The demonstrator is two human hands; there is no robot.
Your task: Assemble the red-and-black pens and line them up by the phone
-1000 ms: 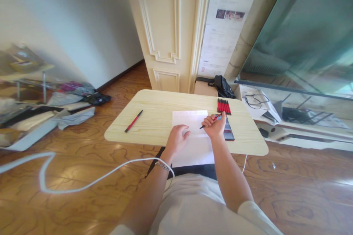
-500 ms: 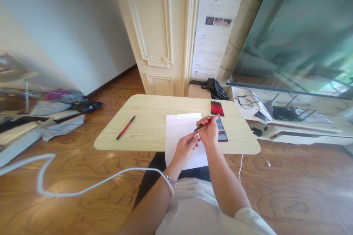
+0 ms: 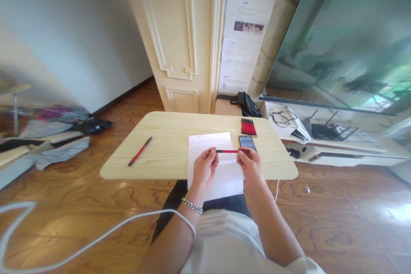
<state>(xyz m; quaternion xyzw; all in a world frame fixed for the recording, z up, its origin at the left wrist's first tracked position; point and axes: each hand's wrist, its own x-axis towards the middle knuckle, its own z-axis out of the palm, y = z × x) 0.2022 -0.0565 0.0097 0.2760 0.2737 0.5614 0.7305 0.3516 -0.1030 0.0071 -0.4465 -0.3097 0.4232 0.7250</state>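
Observation:
Both hands hold one red pen [image 3: 227, 151] level above a white sheet of paper [image 3: 215, 165] on the light wooden table [image 3: 167, 154]. My left hand [image 3: 204, 170] pinches the pen's dark left end. My right hand [image 3: 249, 167] grips its right end. A phone [image 3: 247, 141] lies on the table just beyond my right hand. Behind the phone sits a row of several red pens [image 3: 248, 127]. Another single red pen [image 3: 140, 151] lies alone on the table's left side.
A white cable [image 3: 96, 233] loops over the wooden floor and my left arm. Clothes and bags [image 3: 61, 124] lie on the floor at left. A black bag [image 3: 245, 103] sits behind the table. A low white stand [image 3: 337, 145] with wires is at right.
My left hand lifted off the paper and took the pen's left end. The pen turned from slanted to level between both hands. The phone, earlier partly under my right hand, now shows.

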